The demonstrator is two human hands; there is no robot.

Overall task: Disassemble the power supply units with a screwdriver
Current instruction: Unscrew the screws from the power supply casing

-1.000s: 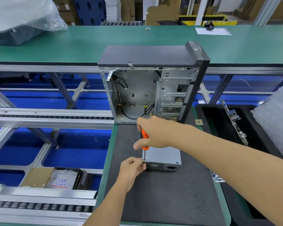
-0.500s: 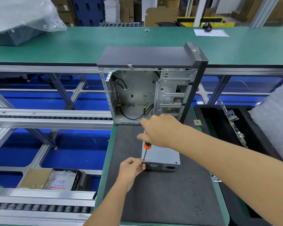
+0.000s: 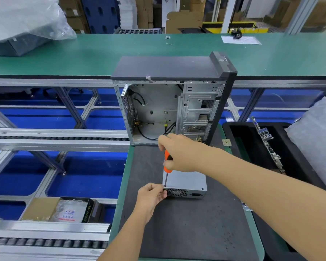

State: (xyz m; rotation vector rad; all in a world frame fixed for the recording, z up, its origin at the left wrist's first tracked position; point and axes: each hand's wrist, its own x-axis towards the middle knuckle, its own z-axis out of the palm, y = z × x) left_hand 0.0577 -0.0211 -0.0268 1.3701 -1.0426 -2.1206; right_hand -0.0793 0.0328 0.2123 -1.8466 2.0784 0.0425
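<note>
PSU [image 3: 186, 182] laid on desk [image 3: 186, 223] mat, before open case [image 3: 169, 110]. Near-left corner pinched by left hand [image 3: 151, 196]; screwdriver [image 3: 167, 162] gripped by right hand [image 3: 179, 153], tip set at corner screw. Step judged: cover screw removal. Next: steady downward pressure, turning.

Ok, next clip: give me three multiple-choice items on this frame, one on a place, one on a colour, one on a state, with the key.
1. Where does the power supply unit lie?
A. inside the computer case
B. on the dark mat in front of the computer case
C. in the black tray

2. What colour is the screwdriver handle?
A. blue
B. orange
C. yellow

3. What is the left hand doing?
A. resting flat on the mat
B. holding the screwdriver
C. holding the unit's near left corner

Key: 1 B, the unit sits on the dark mat before the open computer case. 2 B, orange shows below the right hand. 3 C, its fingers curl at that corner.
</note>
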